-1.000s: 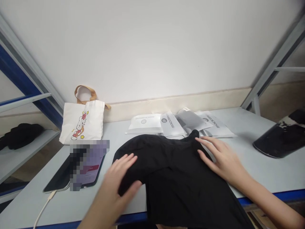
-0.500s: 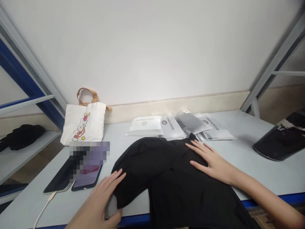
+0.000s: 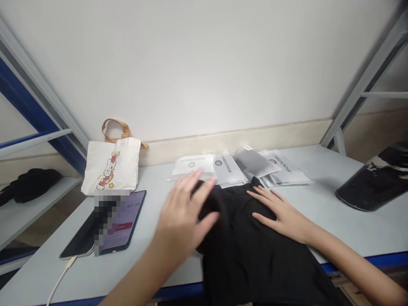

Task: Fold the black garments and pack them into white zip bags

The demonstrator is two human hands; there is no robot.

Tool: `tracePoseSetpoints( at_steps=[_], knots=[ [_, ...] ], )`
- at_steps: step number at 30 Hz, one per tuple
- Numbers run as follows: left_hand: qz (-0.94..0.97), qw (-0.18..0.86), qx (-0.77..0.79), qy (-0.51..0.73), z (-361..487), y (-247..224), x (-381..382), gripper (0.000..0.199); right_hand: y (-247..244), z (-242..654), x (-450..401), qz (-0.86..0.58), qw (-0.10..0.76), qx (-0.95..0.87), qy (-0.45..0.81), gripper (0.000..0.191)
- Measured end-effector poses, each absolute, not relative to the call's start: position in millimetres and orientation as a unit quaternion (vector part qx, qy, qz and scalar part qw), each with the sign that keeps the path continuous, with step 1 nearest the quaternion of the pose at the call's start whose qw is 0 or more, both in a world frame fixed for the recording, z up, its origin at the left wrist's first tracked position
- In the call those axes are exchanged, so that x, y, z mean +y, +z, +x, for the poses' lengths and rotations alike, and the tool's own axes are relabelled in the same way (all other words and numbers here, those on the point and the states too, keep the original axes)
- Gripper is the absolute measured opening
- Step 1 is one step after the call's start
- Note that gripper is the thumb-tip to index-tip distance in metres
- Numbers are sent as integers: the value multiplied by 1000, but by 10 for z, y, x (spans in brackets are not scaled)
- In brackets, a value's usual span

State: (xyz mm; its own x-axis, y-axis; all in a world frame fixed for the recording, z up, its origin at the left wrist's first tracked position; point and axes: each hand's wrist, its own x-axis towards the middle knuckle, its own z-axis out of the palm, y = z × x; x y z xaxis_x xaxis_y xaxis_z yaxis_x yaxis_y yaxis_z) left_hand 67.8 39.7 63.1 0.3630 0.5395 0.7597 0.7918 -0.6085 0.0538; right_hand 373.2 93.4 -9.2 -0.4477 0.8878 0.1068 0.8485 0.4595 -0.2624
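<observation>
A black garment (image 3: 248, 255) lies over the table's front part, its lower end hanging past the edge. My right hand (image 3: 280, 214) rests flat on its upper right, fingers spread. Over the garment's left side is my left hand (image 3: 185, 212), blurred, with thumb and fingers apart. Beside its thumb, the left portion of the cloth is raised and folded inward. The palm side is hidden, so any contact there is unclear.
Several frosted ROCKBROS pouches (image 3: 229, 168) lie behind the garment. On the left are two phones (image 3: 124, 229), a white cable (image 3: 60, 278) and a cartoon tote bag (image 3: 111, 165). A black cylindrical object (image 3: 372, 182) lies at right. Metal frame posts (image 3: 353, 89) flank the table (image 3: 338, 229).
My left hand has moved right and away from me, and the garment's left portion has come inward with it. My right hand stays in place on the cloth.
</observation>
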Motion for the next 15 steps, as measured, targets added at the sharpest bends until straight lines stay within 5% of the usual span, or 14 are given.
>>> tracePoseSetpoints(
  at_steps=[7,11,15],
  knots=[
    [-754,-148,-532,-355,930,260,473,49,-120,3755,944,-510,131,-846,87,65],
    [-838,-123,-505,-166,959,24,428,65,-148,3765,965,-507,126,-849,84,65],
    [-789,-32,-584,-191,702,203,457,58,-167,3771,968,-509,128,-848,76,63]
  ],
)
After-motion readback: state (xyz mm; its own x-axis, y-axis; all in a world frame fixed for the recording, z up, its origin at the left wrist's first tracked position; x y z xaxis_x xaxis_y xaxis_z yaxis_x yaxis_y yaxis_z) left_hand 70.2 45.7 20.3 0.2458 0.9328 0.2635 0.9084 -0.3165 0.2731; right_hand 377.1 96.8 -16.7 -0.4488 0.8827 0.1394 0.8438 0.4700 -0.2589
